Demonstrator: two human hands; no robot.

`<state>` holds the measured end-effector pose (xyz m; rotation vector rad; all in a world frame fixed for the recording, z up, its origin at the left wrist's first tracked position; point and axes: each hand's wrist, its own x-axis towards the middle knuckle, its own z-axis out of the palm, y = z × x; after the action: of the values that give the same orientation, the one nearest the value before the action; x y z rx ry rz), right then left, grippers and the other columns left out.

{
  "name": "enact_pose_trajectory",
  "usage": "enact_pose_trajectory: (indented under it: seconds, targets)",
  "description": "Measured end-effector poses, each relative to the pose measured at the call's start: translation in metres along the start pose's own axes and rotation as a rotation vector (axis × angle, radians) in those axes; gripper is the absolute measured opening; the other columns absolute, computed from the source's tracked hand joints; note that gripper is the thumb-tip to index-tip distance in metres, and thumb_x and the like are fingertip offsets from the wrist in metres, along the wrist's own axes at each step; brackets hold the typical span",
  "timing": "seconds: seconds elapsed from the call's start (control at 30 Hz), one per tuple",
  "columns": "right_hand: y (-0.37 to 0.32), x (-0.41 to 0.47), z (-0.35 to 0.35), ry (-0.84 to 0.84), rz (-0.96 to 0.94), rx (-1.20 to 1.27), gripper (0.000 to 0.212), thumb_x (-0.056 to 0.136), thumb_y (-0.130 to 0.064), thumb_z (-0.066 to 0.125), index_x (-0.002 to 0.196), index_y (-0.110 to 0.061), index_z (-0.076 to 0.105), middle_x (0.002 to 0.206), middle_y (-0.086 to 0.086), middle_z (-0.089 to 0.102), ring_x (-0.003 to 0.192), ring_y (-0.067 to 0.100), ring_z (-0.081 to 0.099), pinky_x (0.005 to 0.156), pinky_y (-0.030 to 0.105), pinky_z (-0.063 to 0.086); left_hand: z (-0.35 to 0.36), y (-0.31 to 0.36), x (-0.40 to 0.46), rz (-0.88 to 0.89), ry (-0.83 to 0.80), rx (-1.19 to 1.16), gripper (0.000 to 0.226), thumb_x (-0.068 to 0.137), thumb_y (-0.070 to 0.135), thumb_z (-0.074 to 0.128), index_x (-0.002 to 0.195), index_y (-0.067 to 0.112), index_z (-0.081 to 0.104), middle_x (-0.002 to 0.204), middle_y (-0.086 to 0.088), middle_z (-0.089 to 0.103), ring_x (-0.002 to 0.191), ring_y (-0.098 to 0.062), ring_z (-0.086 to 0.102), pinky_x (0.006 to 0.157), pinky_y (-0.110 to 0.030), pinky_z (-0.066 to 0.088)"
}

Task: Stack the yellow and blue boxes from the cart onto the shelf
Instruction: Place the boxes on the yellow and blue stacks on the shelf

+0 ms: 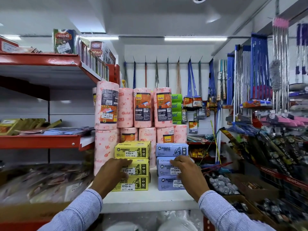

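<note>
Three yellow boxes stand stacked on the white shelf, with three blue boxes stacked just to their right. My left hand rests with fingers spread on the front left of the middle and bottom yellow boxes. Over on the blue stack, my right hand lies against the middle blue box, fingers spread over its front and top edge. Neither hand lifts a box. The cart is not in view.
Pink kitchen towel rolls are stacked right behind and left of the boxes. Red shelves with packets run along the left. Hanging brooms and mops fill the right and back wall. Bins of goods sit low on the right.
</note>
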<state>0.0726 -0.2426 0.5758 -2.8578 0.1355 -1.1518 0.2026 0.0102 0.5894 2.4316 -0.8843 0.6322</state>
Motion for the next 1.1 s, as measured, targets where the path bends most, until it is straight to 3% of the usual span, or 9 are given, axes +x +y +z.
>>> enact_pose_trajectory:
  seconds: [0.37, 0.43, 0.5, 0.6, 0.7, 0.8, 0.9, 1.03, 1.1]
  targets:
    - [-0.005, -0.001, 0.002, 0.021, 0.010, 0.052, 0.063, 0.075, 0.016, 0.064, 0.128, -0.017, 0.060, 0.121, 0.002, 0.060, 0.111, 0.019, 0.056, 0.084, 0.035, 0.057, 0.006, 0.000, -0.002, -0.003, 0.019, -0.016, 0.055, 0.079, 0.014, 0.079, 0.130, 0.025, 0.061, 0.129, -0.003, 0.068, 0.113, -0.021, 0.063, 0.098, -0.038, 0.053]
    - [-0.006, -0.001, 0.001, 0.008, 0.001, 0.032, 0.066, 0.076, 0.016, 0.063, 0.132, -0.017, 0.056, 0.127, 0.003, 0.057, 0.116, 0.021, 0.054, 0.089, 0.035, 0.055, 0.009, 0.001, -0.004, 0.060, 0.055, 0.067, 0.056, 0.081, 0.018, 0.077, 0.133, 0.024, 0.058, 0.136, -0.003, 0.063, 0.123, -0.023, 0.056, 0.106, -0.041, 0.045]
    - [-0.009, -0.003, -0.002, -0.019, -0.020, -0.017, 0.070, 0.078, 0.008, 0.065, 0.140, -0.019, 0.046, 0.139, 0.003, 0.050, 0.127, 0.023, 0.045, 0.102, 0.036, 0.047, 0.012, 0.005, -0.012, 0.134, 0.084, 0.208, 0.064, 0.086, 0.032, 0.072, 0.144, 0.025, 0.045, 0.153, -0.004, 0.045, 0.143, -0.026, 0.037, 0.119, -0.046, 0.026]
    - [-0.019, -0.012, -0.006, -0.050, -0.029, -0.107, 0.076, 0.086, -0.019, 0.066, 0.150, -0.023, 0.024, 0.158, 0.006, 0.026, 0.145, 0.028, 0.020, 0.122, 0.045, 0.020, 0.016, 0.014, -0.029, 0.197, 0.157, 0.283, 0.078, 0.089, 0.052, 0.060, 0.154, 0.027, 0.024, 0.165, -0.004, 0.018, 0.153, -0.032, 0.009, 0.122, -0.055, 0.009]
    - [-0.031, -0.032, -0.012, -0.063, -0.032, -0.156, 0.090, 0.089, -0.041, 0.060, 0.154, -0.027, -0.001, 0.164, 0.009, -0.006, 0.150, 0.033, -0.010, 0.122, 0.057, 0.004, 0.023, 0.028, -0.055, 0.251, 0.231, 0.302, 0.087, 0.085, 0.061, 0.057, 0.155, 0.026, 0.019, 0.165, -0.009, 0.009, 0.152, -0.039, 0.004, 0.119, -0.061, 0.013]
    - [-0.041, -0.062, -0.018, -0.075, -0.021, -0.167, 0.098, 0.087, -0.050, 0.059, 0.152, -0.029, -0.010, 0.161, 0.010, -0.022, 0.147, 0.037, -0.021, 0.120, 0.062, 0.000, 0.031, 0.046, -0.084, 0.243, 0.232, 0.240, 0.089, 0.084, 0.063, 0.056, 0.155, 0.028, 0.016, 0.166, -0.012, 0.005, 0.152, -0.040, 0.002, 0.119, -0.062, 0.015]
    - [-0.047, -0.102, -0.018, -0.123, 0.000, -0.132, 0.096, 0.087, -0.053, 0.057, 0.153, -0.028, -0.008, 0.162, 0.010, -0.019, 0.147, 0.039, -0.017, 0.120, 0.062, 0.000, 0.049, 0.058, -0.118, 0.240, 0.198, 0.150, 0.082, 0.087, 0.063, 0.052, 0.154, 0.029, 0.019, 0.167, -0.010, 0.005, 0.153, -0.036, 0.001, 0.120, -0.062, 0.018]
    - [-0.039, -0.164, 0.001, -0.197, -0.014, -0.110, 0.095, 0.082, -0.050, 0.065, 0.154, -0.025, 0.008, 0.164, 0.011, 0.001, 0.149, 0.040, -0.002, 0.119, 0.062, 0.012, 0.094, 0.059, -0.167, 0.307, 0.164, 0.049, 0.073, 0.090, 0.059, 0.051, 0.152, 0.029, 0.028, 0.166, -0.008, 0.014, 0.154, -0.028, 0.006, 0.121, -0.055, 0.021]
    - [-0.030, -0.199, 0.017, -0.276, 0.001, -0.080, 0.096, 0.083, -0.049, 0.064, 0.154, -0.027, 0.003, 0.165, 0.008, -0.002, 0.150, 0.036, -0.004, 0.121, 0.058, 0.011, 0.119, 0.059, -0.195, 0.288, 0.107, 0.002, 0.070, 0.091, 0.059, 0.048, 0.151, 0.028, 0.030, 0.165, -0.008, 0.018, 0.153, -0.026, 0.010, 0.120, -0.053, 0.023]
